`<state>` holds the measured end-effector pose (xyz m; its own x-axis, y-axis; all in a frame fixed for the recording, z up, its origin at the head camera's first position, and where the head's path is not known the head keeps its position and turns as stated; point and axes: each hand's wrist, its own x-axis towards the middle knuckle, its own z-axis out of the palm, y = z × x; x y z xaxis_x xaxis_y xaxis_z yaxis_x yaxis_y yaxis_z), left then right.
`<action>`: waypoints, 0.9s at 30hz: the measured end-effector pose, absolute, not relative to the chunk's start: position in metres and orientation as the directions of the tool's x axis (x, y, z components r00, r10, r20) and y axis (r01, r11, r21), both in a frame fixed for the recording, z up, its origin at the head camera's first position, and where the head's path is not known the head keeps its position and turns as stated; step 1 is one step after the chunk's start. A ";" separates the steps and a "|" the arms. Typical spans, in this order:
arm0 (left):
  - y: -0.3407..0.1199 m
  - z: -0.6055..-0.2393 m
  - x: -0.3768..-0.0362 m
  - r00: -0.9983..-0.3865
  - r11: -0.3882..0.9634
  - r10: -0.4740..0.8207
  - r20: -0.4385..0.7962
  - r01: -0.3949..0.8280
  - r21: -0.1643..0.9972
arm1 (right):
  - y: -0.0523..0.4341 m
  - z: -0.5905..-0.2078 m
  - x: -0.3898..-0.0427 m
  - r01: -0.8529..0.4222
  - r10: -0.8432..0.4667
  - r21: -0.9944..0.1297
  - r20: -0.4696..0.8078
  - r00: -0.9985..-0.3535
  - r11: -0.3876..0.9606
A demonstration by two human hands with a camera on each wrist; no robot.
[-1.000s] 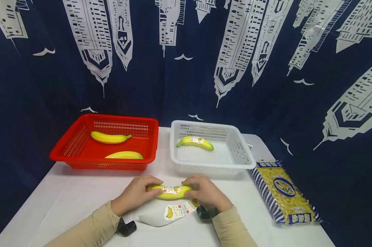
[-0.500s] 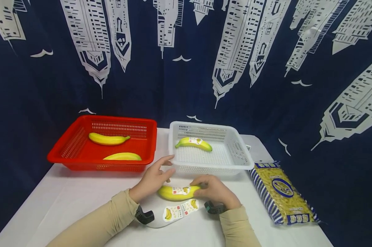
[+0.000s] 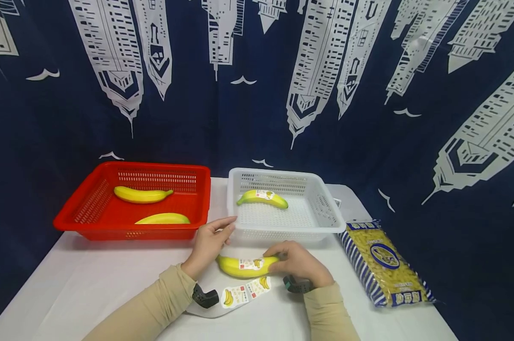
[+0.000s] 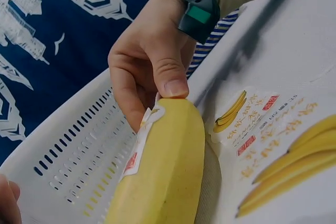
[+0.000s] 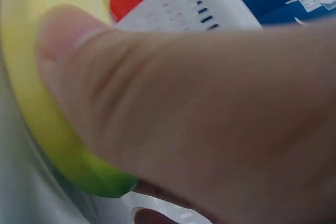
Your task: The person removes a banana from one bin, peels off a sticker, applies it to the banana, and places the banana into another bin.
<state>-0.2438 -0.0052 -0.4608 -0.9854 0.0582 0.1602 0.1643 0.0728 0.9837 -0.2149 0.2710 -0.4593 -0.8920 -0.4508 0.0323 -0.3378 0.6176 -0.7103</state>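
Observation:
A yellow banana (image 3: 232, 267) lies across the table in the head view, with a banana-print label (image 3: 251, 264) on its upper side. My right hand (image 3: 298, 263) grips its right end between thumb and fingers; the right wrist view shows the thumb over it and a green tip (image 5: 113, 182). At the banana's left end, apart from it, my left hand (image 3: 207, 244) hovers near the front left corner of the white basket (image 3: 282, 232), fingers loosely extended and holding nothing. Below the banana lies a backing sheet with printed labels (image 3: 246, 292), partly hidden by my left wrist.
The red basket (image 3: 137, 232) at back left holds two bananas, one lying along the rear (image 3: 141, 195) and one partly hidden by the front rim (image 3: 165, 219). One labelled banana (image 3: 263, 199) lies in the white basket. A pasta bag (image 3: 384, 263) lies at the right edge.
My left hand has let go of the banana's left end and moved up toward the baskets. My right hand and the banana have shifted slightly right. The view has turned a little.

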 end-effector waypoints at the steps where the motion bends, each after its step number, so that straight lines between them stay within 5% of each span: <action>1: -0.005 -0.461 -0.244 -0.986 0.072 0.057 0.158 0.162 0.984 | 0.272 -0.458 -0.215 -0.337 -0.449 -0.709 0.032 -0.893 0.620; 13: -0.005 -0.462 -0.245 -0.986 0.001 0.063 0.155 0.156 0.988 | 0.302 -0.445 -0.210 -0.349 -0.417 -0.716 0.089 -0.905 0.605; 22: -0.007 -0.459 -0.243 -0.984 0.015 0.065 0.164 0.165 0.986 | 0.315 -0.427 -0.203 -0.411 -0.516 -0.883 0.248 -0.820 0.229; 27: -0.006 -0.459 -0.243 -0.983 0.026 0.063 0.175 0.177 0.984 | 0.315 -0.405 -0.206 -0.420 -0.395 -0.887 0.322 -0.860 0.193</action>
